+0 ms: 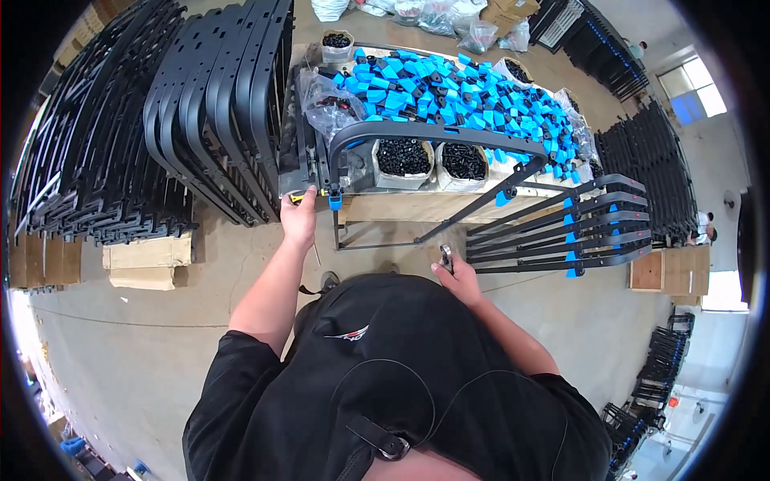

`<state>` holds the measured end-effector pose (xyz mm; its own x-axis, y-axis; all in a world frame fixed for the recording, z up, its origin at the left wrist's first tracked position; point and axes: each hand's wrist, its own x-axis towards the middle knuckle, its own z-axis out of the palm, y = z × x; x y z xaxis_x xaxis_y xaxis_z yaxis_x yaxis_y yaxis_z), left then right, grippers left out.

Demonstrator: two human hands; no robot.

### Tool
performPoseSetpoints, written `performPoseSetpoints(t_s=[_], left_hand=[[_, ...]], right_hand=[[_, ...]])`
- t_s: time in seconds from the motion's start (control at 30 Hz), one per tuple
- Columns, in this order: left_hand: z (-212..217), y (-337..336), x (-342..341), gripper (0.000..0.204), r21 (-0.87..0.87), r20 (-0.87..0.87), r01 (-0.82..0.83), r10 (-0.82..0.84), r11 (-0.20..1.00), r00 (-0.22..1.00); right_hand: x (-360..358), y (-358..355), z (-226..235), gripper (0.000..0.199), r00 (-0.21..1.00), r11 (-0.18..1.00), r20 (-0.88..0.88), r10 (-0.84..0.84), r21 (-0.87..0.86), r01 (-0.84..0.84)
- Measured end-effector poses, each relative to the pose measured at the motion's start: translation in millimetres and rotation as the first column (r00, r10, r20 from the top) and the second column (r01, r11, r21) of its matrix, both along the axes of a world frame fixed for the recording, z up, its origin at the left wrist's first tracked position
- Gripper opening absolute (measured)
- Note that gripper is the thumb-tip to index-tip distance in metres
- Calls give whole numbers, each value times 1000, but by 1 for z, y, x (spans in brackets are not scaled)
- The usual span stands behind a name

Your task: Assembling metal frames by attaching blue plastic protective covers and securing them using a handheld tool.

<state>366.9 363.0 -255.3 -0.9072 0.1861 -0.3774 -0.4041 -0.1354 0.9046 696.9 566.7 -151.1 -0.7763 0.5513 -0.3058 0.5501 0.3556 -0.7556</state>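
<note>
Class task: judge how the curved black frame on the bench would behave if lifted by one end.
The curved black frame looks rigid, so it would probably keep its arc rather than flop. Being long and held near one end by the left hand, it would likely swing. Its weight cannot be told.

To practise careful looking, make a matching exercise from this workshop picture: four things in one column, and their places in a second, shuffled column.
Things:
1. left hand
2. right hand
3. blue clips
4. bags of black screws

Places:
A. heaped on top of the bench
B. near the body, holding a small metal tool
C. at the bench's front edge, under the curved black frame
D. at the frame's lower left corner, by a yellow tool

Pairs: 1-D, 2-B, 3-A, 4-C
</note>
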Motion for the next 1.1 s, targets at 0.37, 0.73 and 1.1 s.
performPoseSetpoints(t_s=[0.37,0.73,1.1], left_hand=[[7,-26,-20,23,163,52,371,-384,914,922],[32,-6,-26,14,-253,43,376,-378,891,925],[71,4,-23,13,-139,346,361,-297,922,890]], right_hand=[[-15,-43,-22,30,991,988,-12,-136,-68,135],[-185,-56,-63,32,993,995,61,100,15,-101],[-251,-67,-66,30,898,935,272,347,-176,-308]])
